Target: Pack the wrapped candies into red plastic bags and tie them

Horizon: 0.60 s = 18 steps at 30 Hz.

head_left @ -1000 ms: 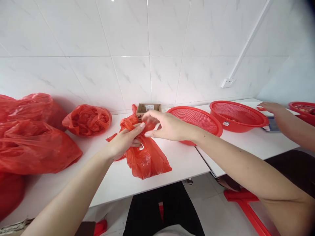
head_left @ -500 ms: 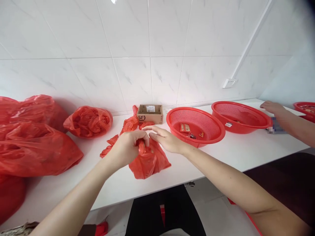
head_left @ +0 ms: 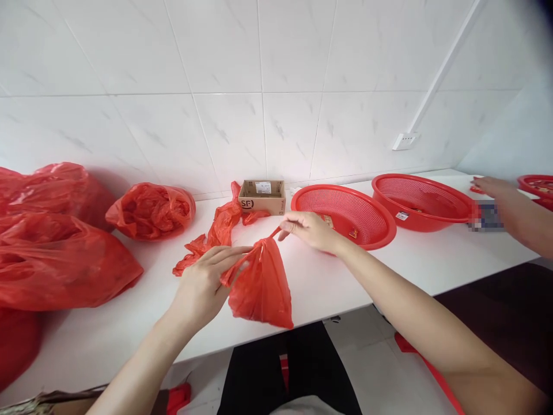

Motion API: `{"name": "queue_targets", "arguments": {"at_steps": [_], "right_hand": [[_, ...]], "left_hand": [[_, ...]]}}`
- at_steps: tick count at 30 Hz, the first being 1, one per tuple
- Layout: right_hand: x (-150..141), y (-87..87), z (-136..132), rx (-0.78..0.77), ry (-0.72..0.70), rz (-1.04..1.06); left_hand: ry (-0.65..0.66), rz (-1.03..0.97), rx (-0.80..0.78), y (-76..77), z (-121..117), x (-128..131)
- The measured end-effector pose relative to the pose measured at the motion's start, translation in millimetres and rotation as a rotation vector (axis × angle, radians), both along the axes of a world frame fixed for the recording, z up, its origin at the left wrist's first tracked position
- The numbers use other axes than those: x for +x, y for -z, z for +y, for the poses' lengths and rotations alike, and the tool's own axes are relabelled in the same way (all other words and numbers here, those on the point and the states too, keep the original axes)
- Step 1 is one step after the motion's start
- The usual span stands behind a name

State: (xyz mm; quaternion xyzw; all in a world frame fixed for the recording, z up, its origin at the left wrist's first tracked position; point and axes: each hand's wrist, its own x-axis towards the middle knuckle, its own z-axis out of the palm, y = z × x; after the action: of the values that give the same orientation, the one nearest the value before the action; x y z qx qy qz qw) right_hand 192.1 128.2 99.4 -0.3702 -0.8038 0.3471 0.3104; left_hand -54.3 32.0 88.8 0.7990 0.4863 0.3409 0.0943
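Note:
A small red plastic bag (head_left: 263, 291) hangs gathered at its neck between my hands, above the front part of the white table (head_left: 328, 294). My right hand (head_left: 309, 230) pinches a thin twisted end of the bag and pulls it up to the right. On the other side, my left hand (head_left: 211, 282) grips the bag's upper left part, fingers stretched along it and the thumb against the plastic. What the bag contains is hidden. Crumpled red plastic bags (head_left: 222, 227) lie just behind my left hand.
A cardboard box (head_left: 262, 202) stands by the wall. To its right are two red baskets, one (head_left: 371, 222) with small packets, the other (head_left: 423, 199) farther right. Large red bags (head_left: 64, 265) and an open bag of plastic (head_left: 151, 210) fill the left. A co-worker's hand (head_left: 496, 187) is at far right.
The red bag has been lifted and now hangs with its neck drawn tight. My right hand has closed on its end, and my left hand has moved slightly down and left.

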Motion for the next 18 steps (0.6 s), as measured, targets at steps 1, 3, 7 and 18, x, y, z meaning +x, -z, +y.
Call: {"name": "queue_targets", "arguments": {"at_steps": [1,3,7,18], "right_hand": [[4,5.8,9,0.021,0.086,-0.065],[9,18.8,22,0.035,0.203,-0.157],[0,28.4,26,0.070,0.229,-0.180],[-41,-8.8,-21,-0.002,-0.195,0.027]], "left_hand": [[0.026,0.005,-0.032,1.6,-6,-2],[0.083,-0.042,-0.151,3.1,-15,-5],[0.152,-0.431,-0.443,4.9,-17,-2],[0.160,-0.739,-0.725,20.9,23,45]]}}
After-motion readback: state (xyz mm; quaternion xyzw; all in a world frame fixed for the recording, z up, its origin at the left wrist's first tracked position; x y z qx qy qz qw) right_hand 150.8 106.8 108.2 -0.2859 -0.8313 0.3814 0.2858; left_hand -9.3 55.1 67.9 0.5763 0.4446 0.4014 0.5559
